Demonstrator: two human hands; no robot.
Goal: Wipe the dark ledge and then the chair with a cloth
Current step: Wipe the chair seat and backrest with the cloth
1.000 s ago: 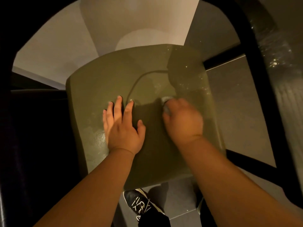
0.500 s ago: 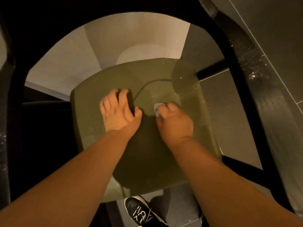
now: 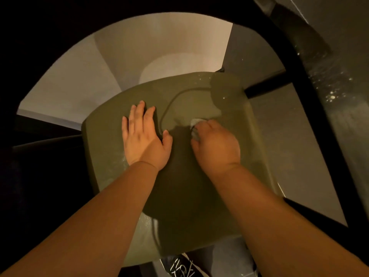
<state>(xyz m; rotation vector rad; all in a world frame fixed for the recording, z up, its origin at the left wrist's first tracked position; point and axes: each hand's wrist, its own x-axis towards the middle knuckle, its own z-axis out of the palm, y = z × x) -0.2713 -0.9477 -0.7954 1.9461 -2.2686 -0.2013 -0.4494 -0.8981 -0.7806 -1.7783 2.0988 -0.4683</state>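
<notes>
The chair's olive-green seat fills the middle of the head view, with its black curved backrest arching around the top. My left hand lies flat on the seat, fingers apart, holding nothing. My right hand is closed on a small pale cloth, pressing it against the seat just right of centre. Only a corner of the cloth shows beyond my fingers. A wet patch darkens the seat's far right corner. The dark ledge runs down the right side, speckled with shiny drops.
Grey floor tiles show right of the seat, crossed by black chair rails. A pale wall and floor area shows through the backrest opening. My black shoe with white markings is under the seat's front edge.
My left hand went from curled at the seat's back edge to flat with fingers spread. My right hand with the cloth shifted slightly right on the seat.
</notes>
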